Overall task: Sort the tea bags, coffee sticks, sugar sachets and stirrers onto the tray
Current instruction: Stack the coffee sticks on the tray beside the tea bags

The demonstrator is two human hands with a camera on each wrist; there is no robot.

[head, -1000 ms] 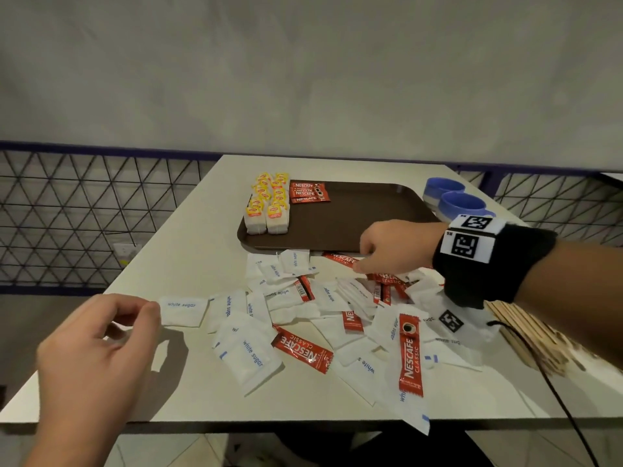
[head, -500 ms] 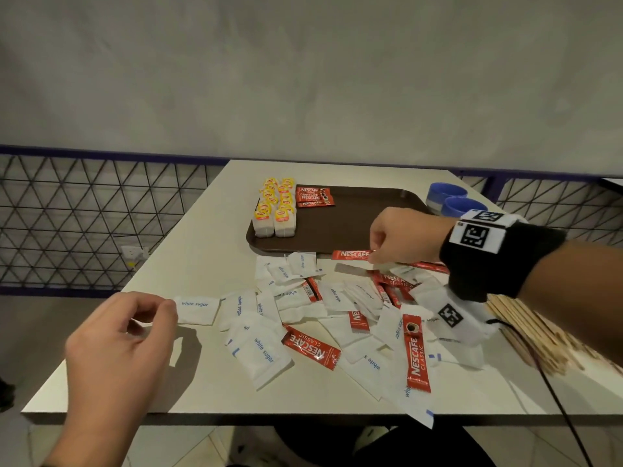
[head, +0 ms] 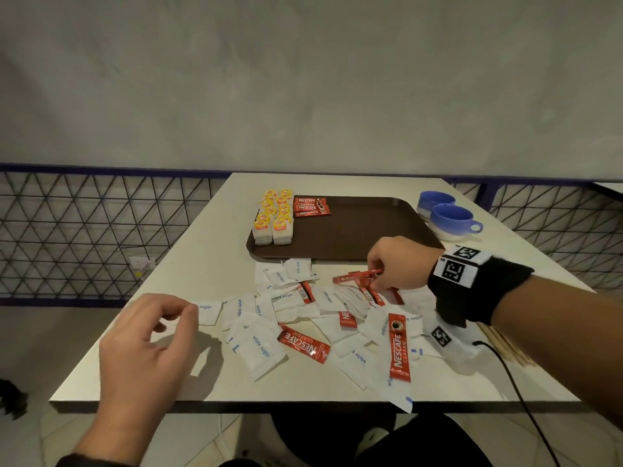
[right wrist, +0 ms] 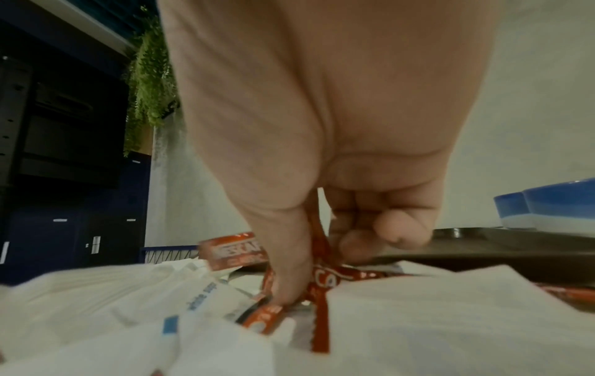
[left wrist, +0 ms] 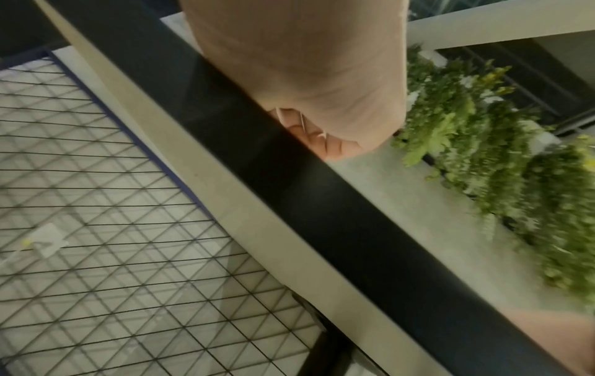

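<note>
A brown tray (head: pixel 364 234) holds rows of yellow-tagged tea bags (head: pixel 273 219) and a few red coffee sticks (head: pixel 310 206) at its far left. In front of it lies a jumble of white sugar sachets (head: pixel 263 348) and loose coffee sticks (head: pixel 303 343). My right hand (head: pixel 374 281) pinches red coffee sticks (head: pixel 354 276) just above the pile. In the right wrist view its thumb (right wrist: pixel 289 279) presses down on another stick (right wrist: pixel 264 318). My left hand (head: pixel 175 315) hovers at the table's left front, fingers loosely curled, holding nothing, beside one sugar sachet (head: pixel 210 311). Wooden stirrers (head: pixel 505 342) lie mostly hidden under my right forearm.
Two blue cups (head: pixel 451 217) stand right of the tray. A black cable (head: pixel 519 392) trails from my right wristband over the table's front edge. A wire mesh railing (head: pixel 84 230) runs behind and to the left of the table.
My right hand lifted a coffee stick from the pile and has come back down onto the sticks while still holding it. My left hand drifted slightly right toward the lone sachet.
</note>
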